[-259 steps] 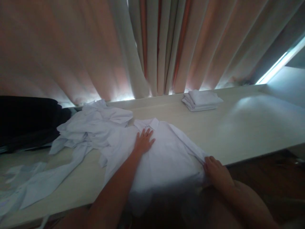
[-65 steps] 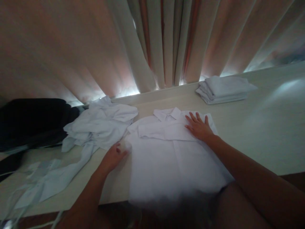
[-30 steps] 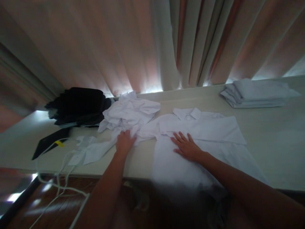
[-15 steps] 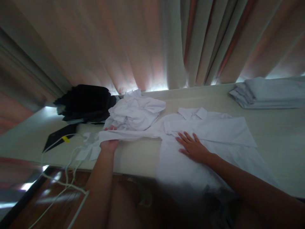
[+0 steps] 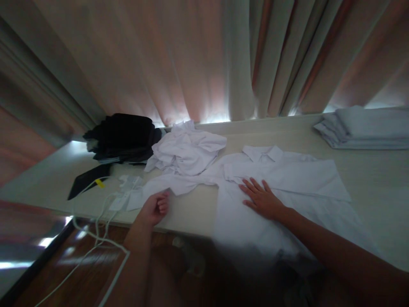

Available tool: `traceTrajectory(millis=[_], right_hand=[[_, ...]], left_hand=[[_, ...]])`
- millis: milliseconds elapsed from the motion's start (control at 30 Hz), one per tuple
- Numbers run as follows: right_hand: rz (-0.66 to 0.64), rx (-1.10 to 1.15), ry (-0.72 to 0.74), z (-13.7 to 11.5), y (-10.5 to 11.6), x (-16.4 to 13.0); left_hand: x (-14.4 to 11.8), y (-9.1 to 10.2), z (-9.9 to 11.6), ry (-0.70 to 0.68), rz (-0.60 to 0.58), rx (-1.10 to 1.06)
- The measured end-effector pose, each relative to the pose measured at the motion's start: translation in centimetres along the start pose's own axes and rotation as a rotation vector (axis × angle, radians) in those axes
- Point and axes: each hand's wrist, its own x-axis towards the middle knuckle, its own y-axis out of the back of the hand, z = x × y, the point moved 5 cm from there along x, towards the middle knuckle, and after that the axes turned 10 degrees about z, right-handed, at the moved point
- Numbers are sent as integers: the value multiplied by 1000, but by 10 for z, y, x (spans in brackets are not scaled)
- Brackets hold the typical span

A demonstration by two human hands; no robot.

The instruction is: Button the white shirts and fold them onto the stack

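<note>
Spread flat, the right hand (image 5: 262,200) rested on the white shirt (image 5: 246,226); left hand (image 5: 156,208) curled at its outstretched sleeve (image 5: 185,183), pinch uncertain. Shirt lay on the table (image 5: 191,213), seemingly light, soft, easily creased, best taken by sleeve or collar (image 5: 262,153). Lower edge was lost in dark blur.

Plain white shirt (image 5: 297,175), white rumpled clothing (image 5: 188,149), black clothing pile (image 5: 124,136), pale cream table (image 5: 191,213) — white cable (image 5: 115,277) with yellow tag (image 5: 99,183), dark brown floor (image 5: 89,281), beige-pink curtains (image 5: 159,55) — red-streaked

Bare forearms (image 5: 319,236), bare wrists (image 5: 283,212), bare fingers (image 5: 249,186)
</note>
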Motion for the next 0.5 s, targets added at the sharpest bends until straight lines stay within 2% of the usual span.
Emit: traceTrajectory(millis=[100,267,367,500], right_hand=[[3,11,-2,0,0,0],[-5,-13,-9,-1,1,0],[-14,-19,-1,-1,1,0],[-15,-19,2,-2,3,0]], left_hand=[[0,0,1,24,-1,-79],[24,-10,19,23,25,-150],[38,-14,28,-11,71,-103],[53,-10,36,-54,157,-25]])
